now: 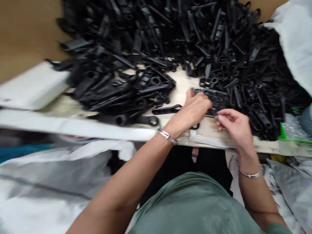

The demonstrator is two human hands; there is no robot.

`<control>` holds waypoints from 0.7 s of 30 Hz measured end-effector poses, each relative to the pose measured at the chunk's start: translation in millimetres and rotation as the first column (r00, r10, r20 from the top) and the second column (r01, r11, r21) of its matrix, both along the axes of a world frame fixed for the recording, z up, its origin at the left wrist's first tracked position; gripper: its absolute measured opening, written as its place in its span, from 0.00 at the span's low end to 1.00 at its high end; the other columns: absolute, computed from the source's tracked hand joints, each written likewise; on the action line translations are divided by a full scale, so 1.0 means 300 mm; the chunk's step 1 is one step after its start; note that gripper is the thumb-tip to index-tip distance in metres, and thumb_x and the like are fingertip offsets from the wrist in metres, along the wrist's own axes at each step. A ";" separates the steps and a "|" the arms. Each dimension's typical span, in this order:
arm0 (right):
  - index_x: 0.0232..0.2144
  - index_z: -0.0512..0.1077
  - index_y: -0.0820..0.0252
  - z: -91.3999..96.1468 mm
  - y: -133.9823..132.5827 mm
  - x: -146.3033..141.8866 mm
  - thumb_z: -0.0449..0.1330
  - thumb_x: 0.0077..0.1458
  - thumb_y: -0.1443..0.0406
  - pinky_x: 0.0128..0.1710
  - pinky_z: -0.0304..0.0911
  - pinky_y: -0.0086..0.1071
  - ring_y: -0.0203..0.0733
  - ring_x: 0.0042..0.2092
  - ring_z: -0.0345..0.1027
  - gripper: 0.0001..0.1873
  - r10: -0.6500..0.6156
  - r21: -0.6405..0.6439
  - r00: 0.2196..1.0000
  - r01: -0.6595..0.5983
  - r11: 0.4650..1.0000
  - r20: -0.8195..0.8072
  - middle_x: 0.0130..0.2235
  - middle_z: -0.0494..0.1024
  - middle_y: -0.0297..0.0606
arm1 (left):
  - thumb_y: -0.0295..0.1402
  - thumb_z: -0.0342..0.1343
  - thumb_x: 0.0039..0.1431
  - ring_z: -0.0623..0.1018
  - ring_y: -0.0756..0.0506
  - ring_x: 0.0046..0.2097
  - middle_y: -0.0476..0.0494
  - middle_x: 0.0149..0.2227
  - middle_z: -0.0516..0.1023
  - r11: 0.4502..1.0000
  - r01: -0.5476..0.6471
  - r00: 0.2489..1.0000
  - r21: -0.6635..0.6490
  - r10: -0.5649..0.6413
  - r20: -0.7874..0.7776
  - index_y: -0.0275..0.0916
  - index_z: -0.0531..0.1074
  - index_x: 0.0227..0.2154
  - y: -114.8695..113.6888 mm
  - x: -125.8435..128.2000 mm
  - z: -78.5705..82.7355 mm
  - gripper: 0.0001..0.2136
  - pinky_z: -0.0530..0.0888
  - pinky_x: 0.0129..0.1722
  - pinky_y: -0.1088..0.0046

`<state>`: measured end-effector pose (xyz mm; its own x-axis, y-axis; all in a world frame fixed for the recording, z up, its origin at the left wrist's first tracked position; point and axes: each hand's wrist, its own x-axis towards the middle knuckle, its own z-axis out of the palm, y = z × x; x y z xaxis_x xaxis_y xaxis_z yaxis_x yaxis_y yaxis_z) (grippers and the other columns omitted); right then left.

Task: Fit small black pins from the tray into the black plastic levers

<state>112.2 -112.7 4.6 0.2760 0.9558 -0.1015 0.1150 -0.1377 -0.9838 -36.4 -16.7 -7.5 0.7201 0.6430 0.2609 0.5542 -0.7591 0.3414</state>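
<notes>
Left hand point(195, 108) palm-down, fingers bent

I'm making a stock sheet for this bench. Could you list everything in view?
Tabletop: one, pale, across the middle
Slim parts: too many to count, black, heaped on the tabletop
Separate part: one, black, near the front edge
Speckled tray: one, dark, front centre
Marked strip: one, white, front edge
Block: one, white, left
Backing: count unclear, brown, behind the heap
Sheeting: count unclear, white and grey, upper right and below the tabletop
Rimmed tray: one, green, right edge
Bracelets: two, silver, one per wrist
Shirt: one, green, bottom centre
Left hand: one, bare, at the speckled tray
Right hand: one, bare, at its near-right corner
</notes>
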 end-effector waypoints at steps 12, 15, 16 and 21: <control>0.28 0.74 0.52 0.053 -0.035 -0.024 0.62 0.49 0.68 0.27 0.68 0.25 0.29 0.27 0.64 0.04 0.070 -0.054 0.987 -0.079 0.995 -0.141 0.26 0.72 0.21 | 0.27 0.47 0.55 0.75 0.38 0.38 0.41 0.29 0.79 0.999 -0.036 0.996 -0.010 0.037 0.079 0.41 0.70 0.22 0.029 -0.001 -0.022 0.10 0.65 0.44 0.55; 0.28 0.74 0.54 0.046 -0.031 -0.027 0.62 0.49 0.68 0.28 0.70 0.26 0.28 0.26 0.65 0.03 0.064 -0.062 0.983 -0.076 0.995 -0.174 0.25 0.73 0.21 | 0.30 0.50 0.57 0.77 0.40 0.38 0.42 0.33 0.81 0.985 -0.091 0.971 -0.149 0.120 0.205 0.41 0.75 0.29 0.007 -0.024 0.027 0.09 0.70 0.44 0.59; 0.28 0.74 0.54 0.042 -0.030 -0.028 0.63 0.48 0.68 0.28 0.70 0.26 0.29 0.25 0.66 0.03 0.064 -0.063 0.980 -0.078 0.995 -0.189 0.25 0.73 0.22 | 0.31 0.51 0.57 0.78 0.41 0.38 0.43 0.34 0.82 0.969 -0.113 0.947 -0.218 0.172 0.273 0.41 0.77 0.31 -0.006 -0.032 0.043 0.08 0.71 0.43 0.62; 0.29 0.77 0.59 0.020 -0.029 -0.036 0.70 0.44 0.63 0.26 0.71 0.27 0.31 0.23 0.68 0.08 0.049 -0.007 0.964 -0.053 0.999 -0.262 0.22 0.76 0.28 | 0.32 0.63 0.50 0.80 0.46 0.35 0.46 0.33 0.83 0.792 0.034 0.623 -0.610 0.460 0.632 0.37 0.79 0.30 -0.103 -0.064 0.087 0.05 0.75 0.40 0.71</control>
<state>101.5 -121.3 10.5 0.1887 0.9659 -0.1771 -0.1392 -0.1522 -0.9785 -55.7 -47.5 18.5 0.2670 0.9453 0.1876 0.0524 -0.2086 0.9766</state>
